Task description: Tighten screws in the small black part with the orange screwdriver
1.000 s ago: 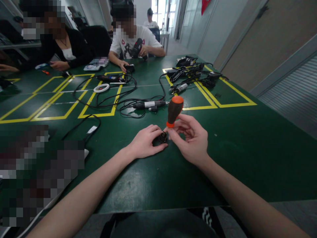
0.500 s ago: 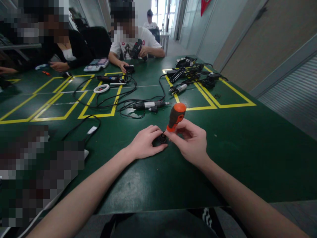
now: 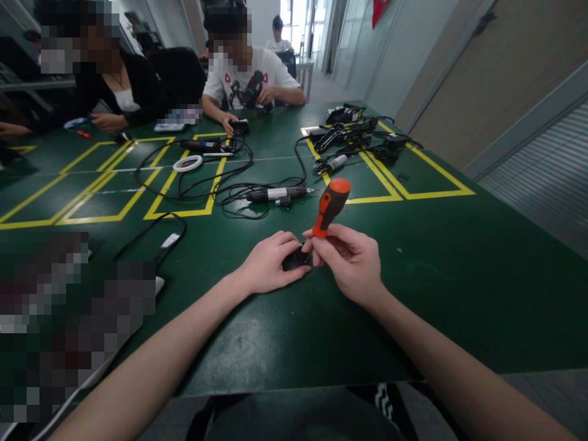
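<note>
A small black part [image 3: 296,258] rests on the green table [image 3: 450,288] in front of me. My left hand [image 3: 269,263] grips it from the left, thumb and fingers around it. My right hand [image 3: 351,260] holds a screwdriver [image 3: 331,207] with a black and orange handle by its lower end, fingers pinched near the shaft. The handle leans up and to the right. The tip points down into the black part and is hidden by my fingers.
Yellow tape outlines mark the table. A cabled pen-like tool [image 3: 275,194], a white ring [image 3: 188,163] and looped black wires lie beyond my hands. A pile of black cables and adapters [image 3: 358,138] lies far right. Two people sit at the far end with tools.
The screwdriver handle swung from near upright to leaning right, dipped, then rose a little. My right fingers shifted along its lower end. My left hand stayed on the black part.
</note>
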